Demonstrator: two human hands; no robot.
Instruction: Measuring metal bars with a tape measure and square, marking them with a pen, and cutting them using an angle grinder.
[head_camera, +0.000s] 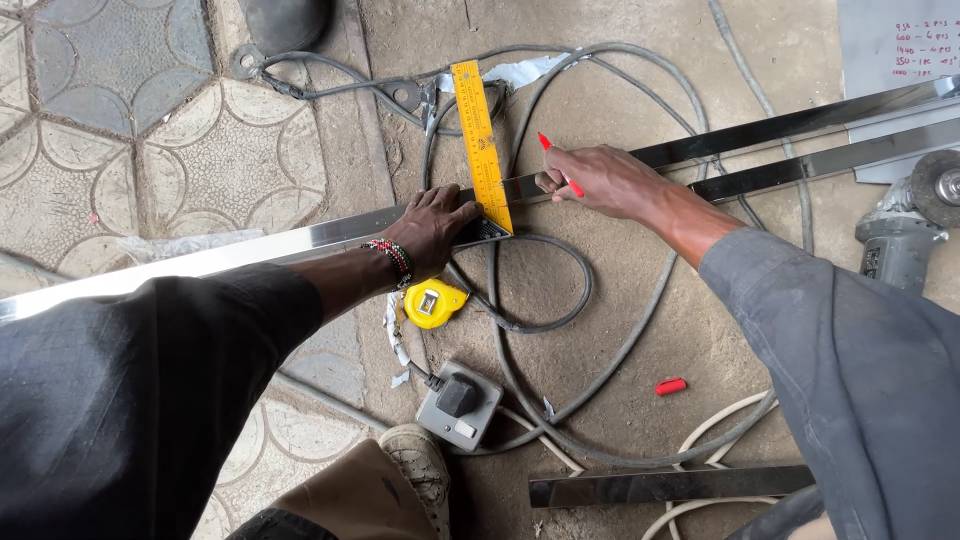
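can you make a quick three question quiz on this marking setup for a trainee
1. True or false: the left hand presses the yellow try square ruler onto the long shiny steel tube.
2. The right hand holds which item? A) red marker pen B) yellow round tape measure C) grey angle grinder
3. Fill in: the small red pen cap lies on the ____ floor.

Key
1. True
2. A
3. concrete
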